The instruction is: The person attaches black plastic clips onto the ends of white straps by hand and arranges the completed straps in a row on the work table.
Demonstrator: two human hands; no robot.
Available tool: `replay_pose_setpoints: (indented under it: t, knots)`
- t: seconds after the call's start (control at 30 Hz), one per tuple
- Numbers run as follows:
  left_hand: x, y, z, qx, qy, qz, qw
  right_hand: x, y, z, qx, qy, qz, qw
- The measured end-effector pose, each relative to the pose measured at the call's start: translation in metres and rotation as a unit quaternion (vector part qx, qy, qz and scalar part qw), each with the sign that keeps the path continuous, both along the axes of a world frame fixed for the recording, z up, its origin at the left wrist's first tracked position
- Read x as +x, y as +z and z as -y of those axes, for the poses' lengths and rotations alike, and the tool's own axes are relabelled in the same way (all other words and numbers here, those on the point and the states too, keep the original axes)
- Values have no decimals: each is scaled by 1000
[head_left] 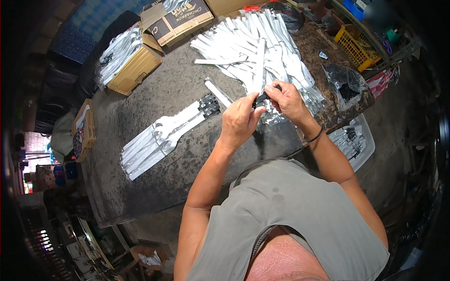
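Observation:
Both hands meet over the table, closed on a small black piece [263, 99] that looks like a buckle; the fingers partly hide it. My left hand [237, 121] pinches it from the left. On its other end sit the thumb and fingers of my right hand [290, 105]. A white strip [218, 92] slants up and left from beside my left hand; whether it joins the black piece is hidden. Beyond my hands spreads a large heap of white strips [276, 49]. Left of my left hand lies a bundle of white strips [161, 136] with black ends.
A dark worn table [154, 100] fills the middle. On it stand an open cardboard box [136, 70] of white strips and another carton [185, 22] behind. At right are a clear plastic bag [344, 79], a yellow crate [354, 47] and a white tub [368, 145] of black-ended pieces below the edge.

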State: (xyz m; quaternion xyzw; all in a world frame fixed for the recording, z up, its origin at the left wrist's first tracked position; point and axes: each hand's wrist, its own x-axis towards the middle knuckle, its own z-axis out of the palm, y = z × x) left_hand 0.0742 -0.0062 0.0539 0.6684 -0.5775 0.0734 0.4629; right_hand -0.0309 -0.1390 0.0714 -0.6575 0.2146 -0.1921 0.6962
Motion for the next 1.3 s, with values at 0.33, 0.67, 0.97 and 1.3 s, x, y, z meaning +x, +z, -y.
replay_pose_setpoints:
  t: [0.33,0.67,0.97,1.3]
  knots:
    - [2,-4,1,-34,-25,-22,999,-11,-15,-12,-6,-19,9,1000]
    - [1,-12,4,-39,-14,-23,999,-10,-7,5,-118,49,-70,989]
    - [6,-8,4,-61,22,11,998,-7,-6,-3,-34,44,7,998]
    - [0,2,4,-106,16,1,994,-10,5,8,-39,41,16,998]
